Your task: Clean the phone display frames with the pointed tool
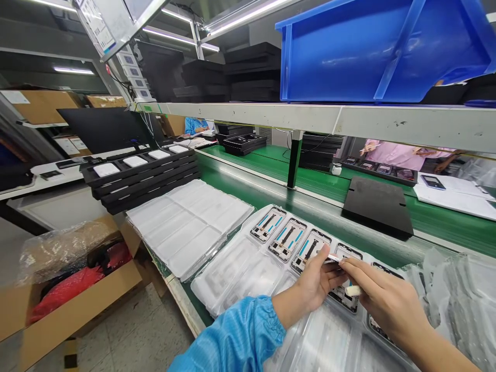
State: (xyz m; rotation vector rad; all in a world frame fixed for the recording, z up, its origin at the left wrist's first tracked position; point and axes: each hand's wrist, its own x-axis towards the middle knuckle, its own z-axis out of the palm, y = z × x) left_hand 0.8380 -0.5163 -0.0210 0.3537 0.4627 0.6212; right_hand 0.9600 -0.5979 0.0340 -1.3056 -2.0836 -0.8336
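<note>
My left hand (308, 284), in a blue sleeve, pinches a thin phone frame (334, 258) seen almost edge-on. The fingers of my right hand (391, 302) close on the frame's other end. A small cream-coloured piece (352, 291) sticks out under my right fingers; its kind is unclear. Both hands are above a clear plastic tray (236, 279). Along the tray's far row lie phone frames (287, 239) with black strips and blue tabs. My hands partly cover the frames at the right of that row.
White compartment trays (189, 222) are stacked left of my tray, and more plastic trays (461, 294) stand at right. A black foam block (377, 206) lies by the green conveyor (248, 175). Overhead, a blue bin (349, 51) rests on the shelf (248, 112). A person in pink (395, 154) sits across.
</note>
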